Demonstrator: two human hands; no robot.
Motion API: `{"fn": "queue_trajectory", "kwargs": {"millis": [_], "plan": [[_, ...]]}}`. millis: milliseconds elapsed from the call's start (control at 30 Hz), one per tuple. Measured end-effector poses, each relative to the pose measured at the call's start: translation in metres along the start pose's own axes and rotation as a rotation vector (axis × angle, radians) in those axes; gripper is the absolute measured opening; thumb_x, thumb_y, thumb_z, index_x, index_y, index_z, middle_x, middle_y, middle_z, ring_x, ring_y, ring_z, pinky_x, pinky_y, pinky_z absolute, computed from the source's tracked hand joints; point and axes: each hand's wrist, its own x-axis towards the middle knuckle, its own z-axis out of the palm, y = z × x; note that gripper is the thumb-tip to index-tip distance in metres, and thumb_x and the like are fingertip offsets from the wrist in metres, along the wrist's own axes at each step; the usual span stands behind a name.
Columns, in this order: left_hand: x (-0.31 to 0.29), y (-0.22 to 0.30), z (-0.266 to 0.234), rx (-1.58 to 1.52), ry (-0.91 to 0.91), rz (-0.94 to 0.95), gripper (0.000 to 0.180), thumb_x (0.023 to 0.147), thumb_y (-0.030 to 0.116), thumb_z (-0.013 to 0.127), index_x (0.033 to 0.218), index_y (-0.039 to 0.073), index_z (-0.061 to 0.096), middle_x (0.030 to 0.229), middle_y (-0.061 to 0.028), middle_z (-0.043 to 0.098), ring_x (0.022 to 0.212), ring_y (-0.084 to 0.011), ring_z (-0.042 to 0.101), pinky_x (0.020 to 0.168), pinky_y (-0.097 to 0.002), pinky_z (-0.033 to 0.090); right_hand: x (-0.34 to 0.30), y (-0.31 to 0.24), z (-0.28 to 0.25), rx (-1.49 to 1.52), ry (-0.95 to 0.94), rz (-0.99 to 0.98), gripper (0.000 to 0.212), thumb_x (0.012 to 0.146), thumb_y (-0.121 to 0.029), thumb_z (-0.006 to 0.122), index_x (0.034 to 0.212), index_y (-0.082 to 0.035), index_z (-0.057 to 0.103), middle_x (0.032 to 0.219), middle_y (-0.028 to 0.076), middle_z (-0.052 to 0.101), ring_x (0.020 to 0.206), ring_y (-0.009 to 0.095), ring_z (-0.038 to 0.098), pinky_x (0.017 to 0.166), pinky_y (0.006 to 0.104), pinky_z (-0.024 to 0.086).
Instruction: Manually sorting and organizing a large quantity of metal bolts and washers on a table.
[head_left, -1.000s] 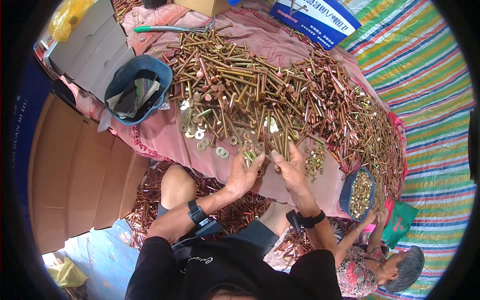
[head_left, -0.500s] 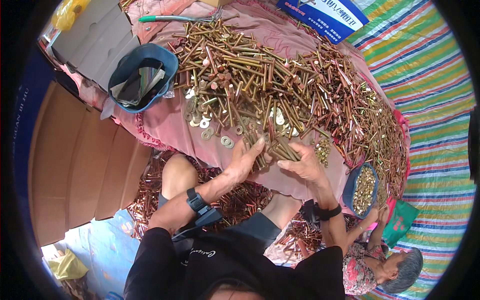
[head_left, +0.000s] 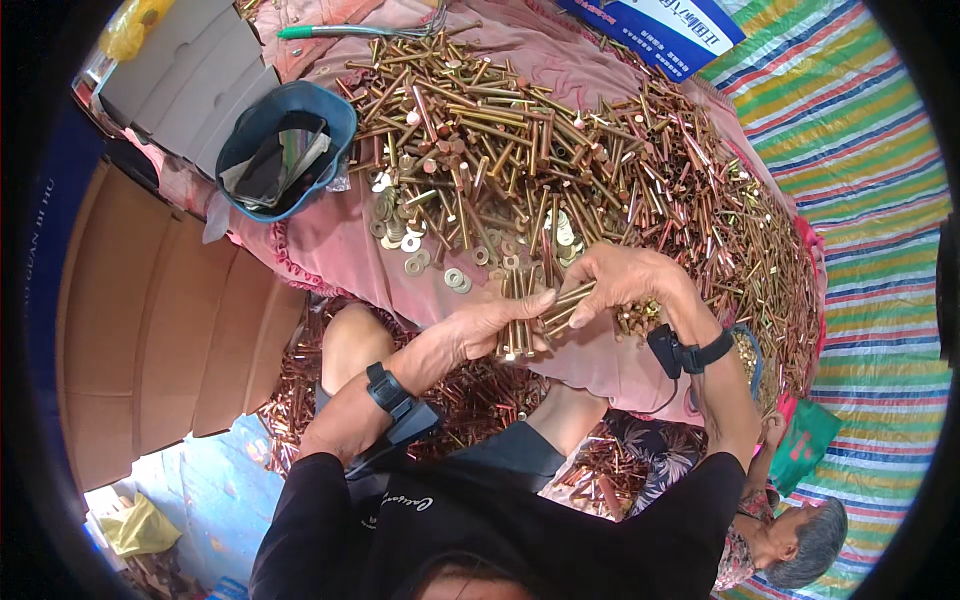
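My left hand is closed round a bundle of long brass-coloured bolts, their heads toward me. Just to its right, my right hand arches over with bent wrist, its thumb and fingers closed on a few more bolts that lie slantwise against the bundle. Both hands hover at the near edge of a large heap of loose bolts on a pink cloth. Flat washers lie scattered left of the hands. Small nuts are partly hidden under my right wrist.
A blue basin with a dark flat object inside stands at the left, below a green-handled fork-like tool. Cardboard boxes line the left side. Another person sits at lower right by a green bag. More bolts lie around my legs.
My right hand has risen and turned over, its elbow swinging outward across the basin of nuts. The bolts in my left hand now stand straighter, heads toward me.
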Motion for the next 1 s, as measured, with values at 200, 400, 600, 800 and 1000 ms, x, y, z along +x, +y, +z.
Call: {"fn": "queue_trajectory", "kwargs": {"millis": [200, 400, 600, 800, 1000], "plan": [[-0.003, 0.001, 0.008, -0.14, -0.055, -0.056, 0.043, 0.094, 0.018, 0.079, 0.129, 0.004, 0.059, 0.103, -0.0107, 0.072, 0.089, -0.0227, 0.073, 0.077, -0.0364, 0.065, -0.004, 0.001, -0.014, 0.298, 0.107, 0.03, 0.04, 0.08, -0.031, 0.091, 0.103, -0.002, 0.077, 0.075, -0.001, 0.067, 0.056, 0.006, 0.057, 0.049, 0.0223, 0.044], [-0.001, 0.003, 0.016, -0.102, -0.053, 0.003, 0.034, 0.092, 0.012, 0.079, 0.119, 0.004, 0.061, 0.099, -0.0075, 0.071, 0.083, -0.0177, 0.071, 0.072, -0.0331, 0.06, -0.005, 0.014, -0.022, 0.413, 0.15, -0.012, 0.043, 0.086, -0.042, 0.085, 0.101, -0.003, 0.076, 0.072, -0.003, 0.065, 0.052, 0.006, 0.061, 0.043, 0.0222, 0.044], [0.002, 0.001, 0.013, -0.078, -0.03, -0.005, 0.034, 0.09, 0.009, 0.08, 0.119, 0.002, 0.063, 0.095, -0.0076, 0.071, 0.081, -0.0171, 0.07, 0.071, -0.0323, 0.059, -0.009, -0.004, -0.029, 0.283, 0.184, 0.089, 0.037, 0.089, -0.034, 0.083, 0.108, -0.004, 0.074, 0.078, 0.0, 0.07, 0.06, 0.007, 0.068, 0.045, 0.0234, 0.048], [0.005, -0.003, 0.012, -0.108, 0.034, -0.034, 0.041, 0.088, 0.006, 0.079, 0.124, 0.001, 0.062, 0.1, -0.0109, 0.073, 0.083, -0.0181, 0.072, 0.073, -0.0342, 0.061, -0.012, 0.007, -0.033, 0.348, 0.225, 0.031, 0.04, 0.084, -0.028, 0.088, 0.112, -0.003, 0.073, 0.079, 0.003, 0.071, 0.061, 0.009, 0.067, 0.046, 0.0247, 0.049], [0.007, -0.008, 0.007, -0.154, 0.045, -0.013, 0.043, 0.089, 0.001, 0.076, 0.128, 0.001, 0.059, 0.106, -0.0129, 0.073, 0.085, -0.0191, 0.073, 0.076, -0.0345, 0.062, -0.021, -0.003, -0.039, 0.333, 0.23, 0.045, 0.042, 0.088, -0.035, 0.085, 0.116, -0.006, 0.074, 0.084, 0.006, 0.075, 0.064, 0.011, 0.07, 0.047, 0.0258, 0.052]]}}
